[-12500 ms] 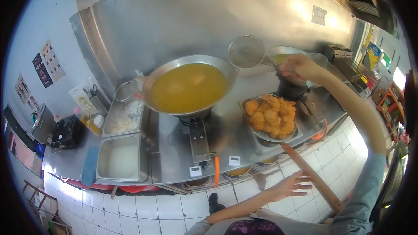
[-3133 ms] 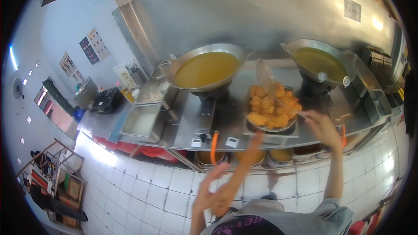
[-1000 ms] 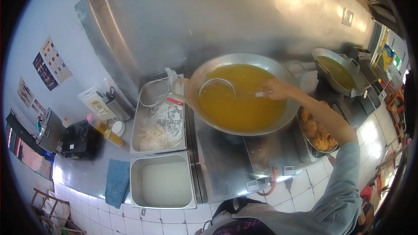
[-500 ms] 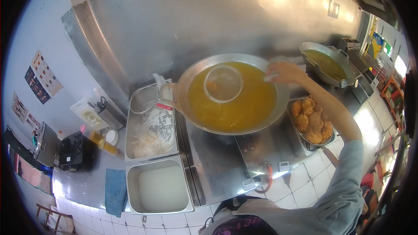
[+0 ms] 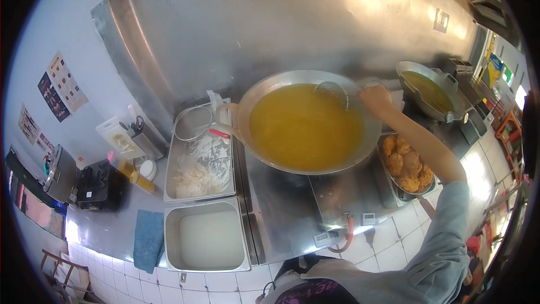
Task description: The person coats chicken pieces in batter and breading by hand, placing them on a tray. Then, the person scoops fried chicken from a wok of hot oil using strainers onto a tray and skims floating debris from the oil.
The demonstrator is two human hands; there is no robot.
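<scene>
My right hand (image 5: 376,100) is closed on the handle of a round wire skimmer (image 5: 333,91), over the right rim of the large wok (image 5: 264,155). The skimmer's ring dips into the yellow oil (image 5: 304,129) near the wok's back right edge. Fried pieces (image 5: 408,166) fill a round strainer to the right, below my forearm. My left hand is out of view.
Left of the wok are a tray of flour (image 5: 208,163) with a red-handled sieve (image 5: 193,123) and a pan of whitish liquid (image 5: 205,236). A blue cloth (image 5: 148,239) hangs at the counter's edge. A second wok (image 5: 430,90) stands at the right.
Since half a second ago, the skimmer has moved from the wok's middle towards its back right edge. Earlier, it was over the fried pieces and my left hand was in view.
</scene>
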